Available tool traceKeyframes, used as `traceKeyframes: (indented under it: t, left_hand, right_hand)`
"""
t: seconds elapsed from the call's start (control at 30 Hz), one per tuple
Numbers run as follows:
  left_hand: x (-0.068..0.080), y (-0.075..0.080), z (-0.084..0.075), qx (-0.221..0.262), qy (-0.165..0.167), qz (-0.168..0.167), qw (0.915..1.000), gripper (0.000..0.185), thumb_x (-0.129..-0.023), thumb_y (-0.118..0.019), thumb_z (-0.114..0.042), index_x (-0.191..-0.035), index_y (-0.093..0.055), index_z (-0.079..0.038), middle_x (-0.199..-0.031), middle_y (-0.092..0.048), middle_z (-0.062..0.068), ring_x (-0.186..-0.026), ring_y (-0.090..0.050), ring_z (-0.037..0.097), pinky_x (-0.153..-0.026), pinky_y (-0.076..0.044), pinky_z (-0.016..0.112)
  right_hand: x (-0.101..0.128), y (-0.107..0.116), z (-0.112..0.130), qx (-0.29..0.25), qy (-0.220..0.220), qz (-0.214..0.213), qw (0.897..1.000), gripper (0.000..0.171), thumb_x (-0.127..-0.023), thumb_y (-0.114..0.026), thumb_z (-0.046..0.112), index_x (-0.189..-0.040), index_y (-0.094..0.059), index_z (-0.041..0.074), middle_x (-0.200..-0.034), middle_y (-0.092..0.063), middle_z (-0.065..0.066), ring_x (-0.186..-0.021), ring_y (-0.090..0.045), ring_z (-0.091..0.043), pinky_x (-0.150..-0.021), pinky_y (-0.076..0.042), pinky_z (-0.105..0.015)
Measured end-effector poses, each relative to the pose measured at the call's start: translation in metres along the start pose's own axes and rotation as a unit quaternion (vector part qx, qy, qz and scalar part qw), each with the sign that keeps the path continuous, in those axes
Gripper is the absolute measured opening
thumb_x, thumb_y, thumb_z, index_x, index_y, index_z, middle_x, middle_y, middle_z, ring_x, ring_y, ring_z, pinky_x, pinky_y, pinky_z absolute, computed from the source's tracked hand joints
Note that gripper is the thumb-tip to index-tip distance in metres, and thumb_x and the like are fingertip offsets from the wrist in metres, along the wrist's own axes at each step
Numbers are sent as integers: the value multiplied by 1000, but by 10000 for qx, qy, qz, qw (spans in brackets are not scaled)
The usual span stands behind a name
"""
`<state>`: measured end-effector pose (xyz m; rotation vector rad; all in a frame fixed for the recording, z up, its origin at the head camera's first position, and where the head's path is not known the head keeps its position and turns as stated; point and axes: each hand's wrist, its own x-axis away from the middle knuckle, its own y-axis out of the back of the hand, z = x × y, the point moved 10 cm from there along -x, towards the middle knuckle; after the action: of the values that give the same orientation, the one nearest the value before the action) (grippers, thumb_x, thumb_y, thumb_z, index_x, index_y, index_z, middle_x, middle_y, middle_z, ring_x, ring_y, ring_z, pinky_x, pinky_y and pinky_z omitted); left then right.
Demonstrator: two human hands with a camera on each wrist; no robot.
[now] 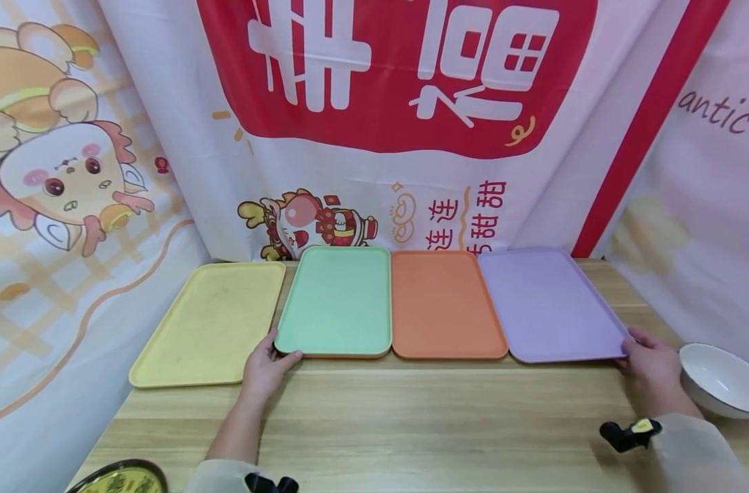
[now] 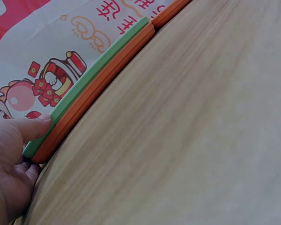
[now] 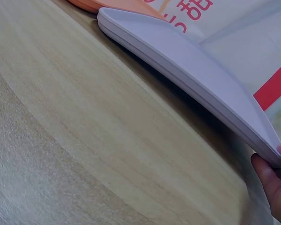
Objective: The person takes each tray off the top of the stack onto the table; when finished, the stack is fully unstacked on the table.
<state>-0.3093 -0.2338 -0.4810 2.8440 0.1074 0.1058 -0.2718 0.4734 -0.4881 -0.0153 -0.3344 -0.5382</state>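
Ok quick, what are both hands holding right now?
Left hand: holding the green tray and the orange tray beneath it.
Right hand: holding the purple tray by its corner.

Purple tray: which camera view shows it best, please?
The head view, because the purple tray shows nearly its whole top there. The right wrist view shows its edge and foreshortened top; the left wrist, nothing of it.

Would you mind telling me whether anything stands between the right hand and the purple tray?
Nothing visible does: the right hand grips the purple tray directly at its near right corner. The white bowl lies to the hand's right, not between them.
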Motion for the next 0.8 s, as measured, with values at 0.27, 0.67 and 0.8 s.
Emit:
traceKeyframes:
  t: [0.27,0.67,0.8]
  left_hand:
    - [0,0,0,25,-41,10,10000,86,-92,-68,-9,-153,-9,7,-162,-10,25,-150,-13,38,-124,-22,45]
    - [0,-1,-1,12,-51,33,10000,87,-92,-68,-10,-153,-9,8,-161,-10,26,-150,-13,39,-123,-22,46]
    - [0,0,-1,-26,-29,9,10000,87,-92,-68,-11,-153,-9,8,-161,-11,26,-150,-13,39,-123,-23,46]
  right_hand:
    - [-6,4,-6,89,-71,-85,9999,60,-98,-49,9,-153,-25,2,-65,-52,28,-60,-61,3,-58,-58,-16]
    - [-8,12,-16,355,116,-614,9974,58,-97,-54,18,-151,-34,7,-67,-48,33,-68,-48,17,-62,-46,-1]
    - [-8,13,-16,701,197,-859,9936,57,-97,-55,23,-150,-38,9,-92,-61,28,-85,-48,14,-70,-42,3]
